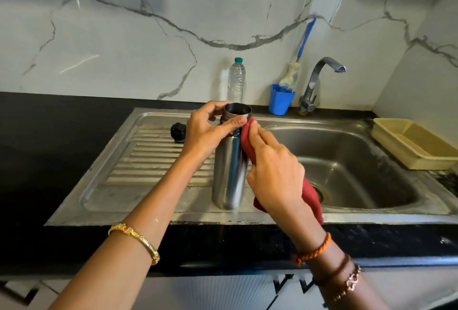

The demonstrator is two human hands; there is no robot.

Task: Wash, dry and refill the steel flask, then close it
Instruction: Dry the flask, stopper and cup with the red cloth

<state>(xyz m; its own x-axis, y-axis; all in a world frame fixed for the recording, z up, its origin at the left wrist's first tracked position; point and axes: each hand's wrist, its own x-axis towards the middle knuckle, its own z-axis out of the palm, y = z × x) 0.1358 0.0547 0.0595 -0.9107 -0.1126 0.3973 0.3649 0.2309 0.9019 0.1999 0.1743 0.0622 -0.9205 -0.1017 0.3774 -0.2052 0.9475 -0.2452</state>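
Head view: steel flask (229,173) upright on sink drainboard (148,161), mouth open, uncapped. L hand (205,131) grips flask neck, thumb + fingers curled round threads. R hand (272,171) holds red cloth (311,195), pressing it against flask's upper side. Black cap (178,132) on drainboard, left of flask, apart. Plastic water bottle (236,80), blue cup (280,99) w/ brush, tap (319,79) at back. Beige tray (414,146) on surface, right of basin.

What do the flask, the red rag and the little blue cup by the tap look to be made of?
Flask: brushed steel, judging by its soft grey sheen and reflections. Red rag: soft woven cloth, matte and folding limply. Blue cup: probably plastic, with uniform colour and a dull gloss.
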